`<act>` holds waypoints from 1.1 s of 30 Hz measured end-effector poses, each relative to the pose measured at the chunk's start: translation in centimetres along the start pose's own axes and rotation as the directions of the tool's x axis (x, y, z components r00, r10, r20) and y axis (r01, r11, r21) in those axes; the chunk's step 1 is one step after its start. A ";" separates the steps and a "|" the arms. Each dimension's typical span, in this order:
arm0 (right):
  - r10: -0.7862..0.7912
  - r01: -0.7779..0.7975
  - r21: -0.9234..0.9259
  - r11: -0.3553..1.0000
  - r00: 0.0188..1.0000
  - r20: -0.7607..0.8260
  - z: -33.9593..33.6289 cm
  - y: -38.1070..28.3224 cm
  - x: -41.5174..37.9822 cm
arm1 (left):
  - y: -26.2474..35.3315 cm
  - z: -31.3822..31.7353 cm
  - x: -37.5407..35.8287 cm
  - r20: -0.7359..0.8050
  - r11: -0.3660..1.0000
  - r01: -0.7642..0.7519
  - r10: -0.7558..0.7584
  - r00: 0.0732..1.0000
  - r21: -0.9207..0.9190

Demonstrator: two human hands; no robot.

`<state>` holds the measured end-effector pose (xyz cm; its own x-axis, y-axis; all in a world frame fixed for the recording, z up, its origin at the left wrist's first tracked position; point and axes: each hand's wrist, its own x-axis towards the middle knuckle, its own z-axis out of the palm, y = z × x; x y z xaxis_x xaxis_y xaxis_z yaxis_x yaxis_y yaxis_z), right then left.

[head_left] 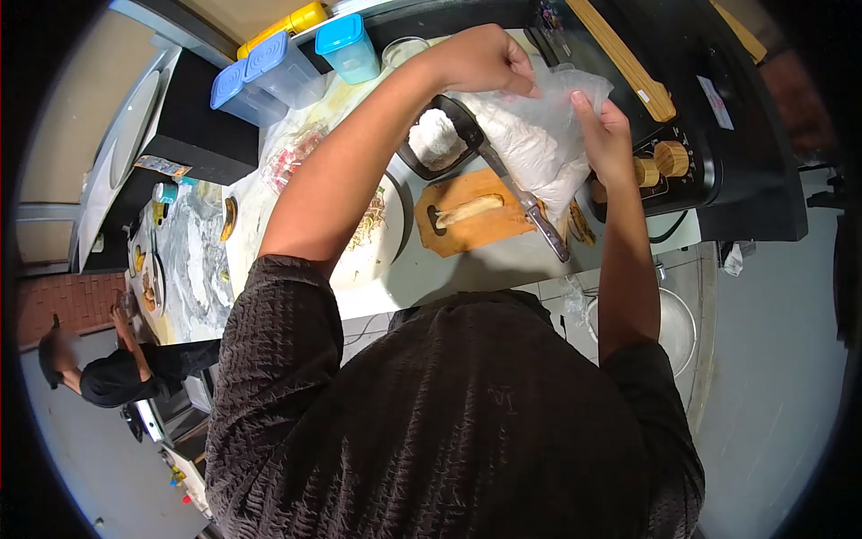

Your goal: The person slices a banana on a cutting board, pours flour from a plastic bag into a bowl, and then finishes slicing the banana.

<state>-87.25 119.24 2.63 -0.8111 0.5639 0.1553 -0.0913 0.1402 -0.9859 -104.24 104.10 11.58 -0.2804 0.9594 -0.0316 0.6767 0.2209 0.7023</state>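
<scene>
A clear plastic bag of white flour (521, 148) leans at the counter's back, its top edge between my two hands. My left hand (480, 61) reaches across and pinches the bag's rim at the left. On the other side of the rim, my right hand (603, 135) is closed on the plastic. Left of the bag stands a black bowl (413, 162) holding a heap of white flour (436, 139). Nearer me, a peeled banana (470, 211) lies on a wooden cutting board (449, 235). A knife (543, 220) rests along the board's right side, close to banana peel (582, 225).
A large white plate (373, 260) with shredded food is partly behind my left arm. Lidded plastic containers (346, 49) line the back. A black stove (718, 135) with wooden knobs is on the right. Another person (112, 373) stands at the far left.
</scene>
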 end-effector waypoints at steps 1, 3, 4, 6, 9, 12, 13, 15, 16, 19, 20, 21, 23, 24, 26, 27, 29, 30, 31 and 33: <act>0.000 0.000 0.000 1.000 1.000 -0.001 0.0 0.0 -0.1 | -0.4 0.0 -0.3 0.001 1.000 -0.001 0.001 1.000 0.000; -0.022 0.022 0.022 1.000 1.000 -0.012 0.0 0.0 -0.6 | -1.2 0.1 -1.0 -0.011 0.976 -0.035 0.033 0.999 -0.215; -0.019 0.020 0.022 1.000 1.000 -0.013 0.0 0.2 -0.8 | -1.5 0.1 -1.3 -0.009 0.976 -0.034 0.033 0.999 -0.216; -0.054 0.054 0.012 0.998 0.999 -0.006 -0.1 0.4 -0.9 | -2.0 -0.1 -2.1 -0.006 0.969 -0.029 0.029 1.000 -0.244; -0.065 0.065 -0.034 0.997 0.998 -0.010 -0.5 0.0 -1.3 | -3.4 -0.6 -3.0 -0.055 0.972 0.098 -0.112 0.992 -0.213; -0.091 0.091 0.013 0.996 0.995 -0.029 -0.8 0.3 -1.7 | -4.8 -0.3 -3.5 -0.092 0.906 0.097 -0.148 0.985 -0.412; -0.090 0.091 0.014 0.996 0.995 -0.031 -0.8 0.4 -1.9 | -5.7 0.0 -3.8 -0.091 0.906 0.098 -0.147 0.985 -0.412; -0.082 0.087 0.055 0.995 0.993 -0.083 -0.7 0.6 -2.3 | -7.5 0.9 -4.3 0.017 0.558 0.045 -0.057 0.998 -0.828; -0.083 0.088 0.056 0.995 0.993 -0.086 -0.6 0.7 -2.5 | -7.8 1.6 -4.5 0.018 0.560 0.045 -0.055 0.998 -0.827; -0.130 0.132 0.004 0.991 0.981 -0.143 -0.2 0.8 -3.0 | -7.0 3.8 -5.8 -0.056 0.645 0.069 -0.172 0.984 -0.761; -0.134 0.137 0.008 0.991 0.980 -0.144 -0.2 0.9 -3.2 | -6.2 4.6 -6.1 -0.120 0.571 0.047 -0.252 0.960 -0.820; -0.138 0.142 0.013 0.990 0.980 -0.145 -0.2 0.8 -3.2 | -5.4 5.3 -6.4 -0.173 0.494 0.016 -0.335 0.926 -0.869; -0.141 0.142 -0.005 0.990 0.978 -0.157 0.0 0.8 -3.4 | -4.7 6.2 -6.4 -0.199 0.480 -0.008 -0.350 0.915 -0.877; -0.143 0.142 -0.021 0.990 0.976 -0.162 0.0 0.8 -3.5 | -4.6 6.6 -6.4 -0.223 0.514 -0.028 -0.322 0.920 -0.858; -0.155 0.155 -0.013 0.988 0.974 -0.166 0.1 0.9 -3.6 | -4.8 7.1 -6.1 -0.235 0.566 -0.035 -0.284 0.930 -0.824; -0.169 0.171 0.000 0.985 0.971 -0.166 0.2 0.9 -3.6 | -4.6 7.2 -6.0 -0.236 0.565 -0.037 -0.282 0.930 -0.824; -0.187 0.186 -0.023 0.982 0.961 -0.203 0.5 0.8 -3.6 | -4.0 7.5 -5.9 -0.281 0.658 -0.093 -0.186 0.942 -0.748; -0.203 0.198 -0.044 0.979 0.950 -0.239 0.6 0.8 -3.8 | -3.7 7.6 -5.8 -0.278 0.656 -0.092 -0.185 0.943 -0.749; -0.202 0.196 -0.046 0.979 0.949 -0.241 0.7 0.8 -3.9 | -3.4 7.7 -5.7 -0.286 0.701 -0.074 -0.189 0.939 -0.709; -0.216 0.205 -0.070 0.976 0.935 -0.282 0.7 0.8 -4.0 | -3.3 8.1 -5.4 -0.291 0.744 -0.056 -0.190 0.938 -0.666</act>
<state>-84.47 116.52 1.17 -0.5751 0.7265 0.3761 -0.2150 0.3093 -0.9263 -99.44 99.62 3.70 -0.5892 0.8068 0.0440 0.0655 -0.0067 0.9978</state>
